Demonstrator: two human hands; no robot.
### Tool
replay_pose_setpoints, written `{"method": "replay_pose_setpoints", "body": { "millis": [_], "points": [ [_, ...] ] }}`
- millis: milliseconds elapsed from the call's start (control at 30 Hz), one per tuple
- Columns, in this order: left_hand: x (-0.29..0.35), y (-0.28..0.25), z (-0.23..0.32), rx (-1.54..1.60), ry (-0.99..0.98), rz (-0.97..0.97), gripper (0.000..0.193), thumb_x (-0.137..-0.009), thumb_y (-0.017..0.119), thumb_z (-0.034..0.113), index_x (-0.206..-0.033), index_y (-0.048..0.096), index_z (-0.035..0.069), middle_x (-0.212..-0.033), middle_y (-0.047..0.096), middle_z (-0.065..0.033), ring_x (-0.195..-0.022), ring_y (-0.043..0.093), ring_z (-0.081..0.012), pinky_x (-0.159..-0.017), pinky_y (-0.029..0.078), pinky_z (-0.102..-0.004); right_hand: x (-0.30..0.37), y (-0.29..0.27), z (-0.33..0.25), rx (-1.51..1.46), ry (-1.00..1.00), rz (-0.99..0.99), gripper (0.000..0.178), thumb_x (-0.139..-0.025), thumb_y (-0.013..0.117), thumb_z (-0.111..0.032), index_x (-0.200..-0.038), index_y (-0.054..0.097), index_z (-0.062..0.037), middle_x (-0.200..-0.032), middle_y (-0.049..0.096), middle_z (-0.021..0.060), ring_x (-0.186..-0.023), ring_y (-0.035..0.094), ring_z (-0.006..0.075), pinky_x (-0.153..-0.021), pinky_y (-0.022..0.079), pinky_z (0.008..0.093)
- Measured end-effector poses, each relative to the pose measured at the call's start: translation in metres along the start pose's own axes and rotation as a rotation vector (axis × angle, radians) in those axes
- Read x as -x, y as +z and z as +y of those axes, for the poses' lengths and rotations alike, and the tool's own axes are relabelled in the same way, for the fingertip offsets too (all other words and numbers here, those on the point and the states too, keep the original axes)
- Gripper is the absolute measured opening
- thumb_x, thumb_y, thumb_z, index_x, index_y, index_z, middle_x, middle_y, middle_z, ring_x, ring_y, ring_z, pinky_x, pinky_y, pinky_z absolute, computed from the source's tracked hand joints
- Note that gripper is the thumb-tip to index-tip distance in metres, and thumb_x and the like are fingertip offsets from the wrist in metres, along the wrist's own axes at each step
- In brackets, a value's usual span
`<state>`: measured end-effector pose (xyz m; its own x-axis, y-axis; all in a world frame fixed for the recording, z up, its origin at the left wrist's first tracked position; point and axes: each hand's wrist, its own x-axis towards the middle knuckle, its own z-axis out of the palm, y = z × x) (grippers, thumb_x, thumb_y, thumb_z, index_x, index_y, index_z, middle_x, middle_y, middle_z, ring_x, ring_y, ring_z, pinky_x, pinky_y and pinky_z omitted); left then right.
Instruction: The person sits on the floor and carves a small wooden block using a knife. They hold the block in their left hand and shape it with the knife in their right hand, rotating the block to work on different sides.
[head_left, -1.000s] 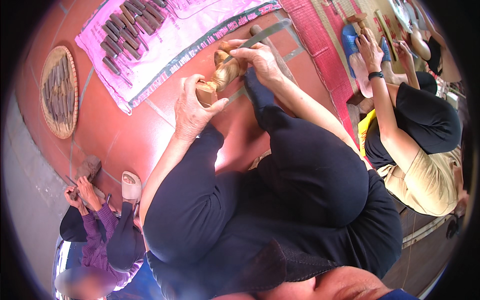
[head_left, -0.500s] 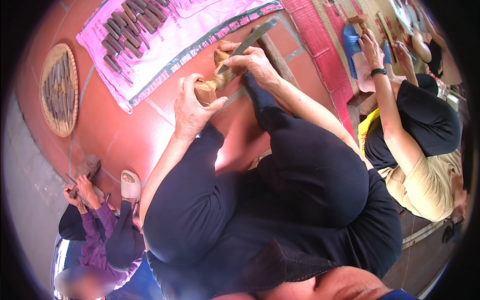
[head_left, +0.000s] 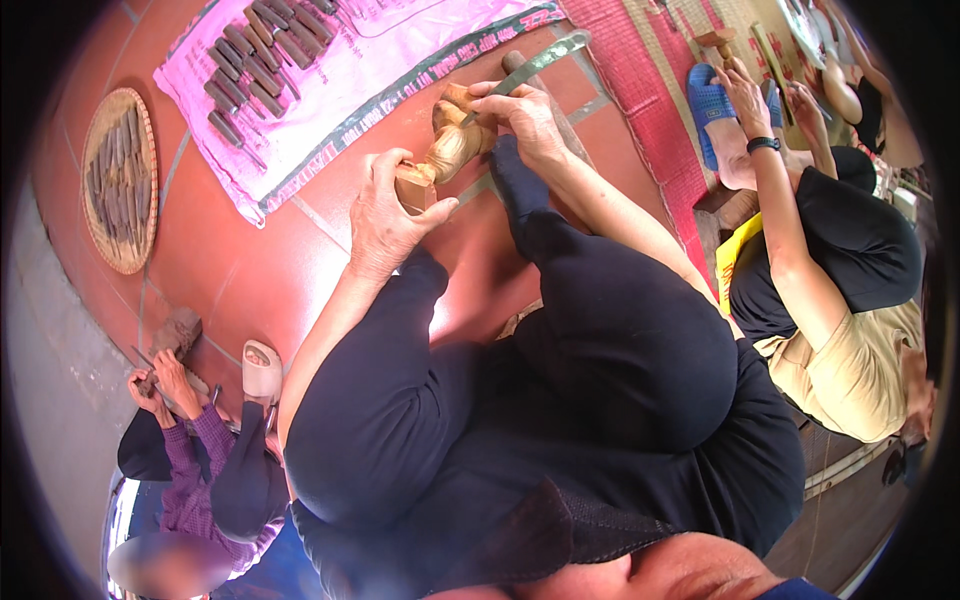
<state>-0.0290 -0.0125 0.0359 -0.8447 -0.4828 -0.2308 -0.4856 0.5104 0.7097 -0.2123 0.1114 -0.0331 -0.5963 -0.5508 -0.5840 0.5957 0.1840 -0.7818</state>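
A carved pale-wood figure (head_left: 455, 150) with a squared block at its near end is held up in front of my knees. My left hand (head_left: 388, 220) grips that block, thumb on one side and fingers over the other. In my right hand (head_left: 528, 122) is a long flat metal carving blade (head_left: 535, 66), pinched near its lower end. That end meets the figure's upper part, while the rest sticks out up and to the right past my fingers. My right fingers also lie close against the figure's far end; whether they press on it I cannot tell.
Several wood-handled carving tools (head_left: 262, 60) lie on a pink sheet (head_left: 290, 150) ahead. A round woven basket (head_left: 150, 190) of dark sticks stands at left. Behind my right hand lies a wooden bar (head_left: 575, 135). Co-workers sit at right (head_left: 800, 240) and lower left (head_left: 205, 450).
My right hand has shifted slightly right with the blade, which now lies flatter. More of the figure's upper part shows. My left hand has barely moved to the right.
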Motion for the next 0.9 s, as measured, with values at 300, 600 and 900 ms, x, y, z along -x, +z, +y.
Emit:
{"method": "replay_pose_setpoints", "body": {
  "millis": [300, 600, 900],
  "points": [
    [0.0, -0.001, -0.001, -0.008, -0.021, -0.017, 0.069, -0.063, 0.084, 0.038, -0.115, 0.049, 0.01, -0.108, 0.052, -0.0115, -0.094, 0.062, -0.0304, -0.077, 0.052, -0.0429, 0.009, 0.014, -0.004, -0.115, 0.057, -0.099, 0.034, -0.073, 0.073, -0.011, -0.106, 0.069, -0.0028, -0.091, 0.068, 0.0062, -0.08, 0.065, 0.0137, -0.068, 0.051, 0.0266],
    [-0.001, 0.0, -0.002, 0.03, -0.055, -0.006, 0.069, -0.063, 0.084, 0.039, -0.115, 0.049, 0.01, -0.107, 0.052, -0.0125, -0.094, 0.062, -0.0315, -0.078, 0.052, -0.0436, 0.012, 0.015, -0.007, 0.052, -0.05, -0.183, 0.036, -0.074, 0.074, -0.014, -0.108, 0.068, -0.0023, -0.092, 0.067, 0.0055, -0.079, 0.064, 0.0133, -0.071, 0.052, 0.0273],
    [-0.001, 0.0, -0.002, 0.035, -0.054, -0.002, 0.069, -0.063, 0.084, 0.038, -0.116, 0.049, 0.01, -0.107, 0.053, -0.0123, -0.092, 0.062, -0.0313, -0.077, 0.052, -0.0426, 0.012, 0.017, -0.008, -0.023, -0.05, -0.176, 0.028, -0.075, 0.073, -0.013, -0.101, 0.07, -0.0026, -0.089, 0.068, 0.0047, -0.077, 0.064, 0.0118, -0.069, 0.051, 0.0243]
  ]
}}
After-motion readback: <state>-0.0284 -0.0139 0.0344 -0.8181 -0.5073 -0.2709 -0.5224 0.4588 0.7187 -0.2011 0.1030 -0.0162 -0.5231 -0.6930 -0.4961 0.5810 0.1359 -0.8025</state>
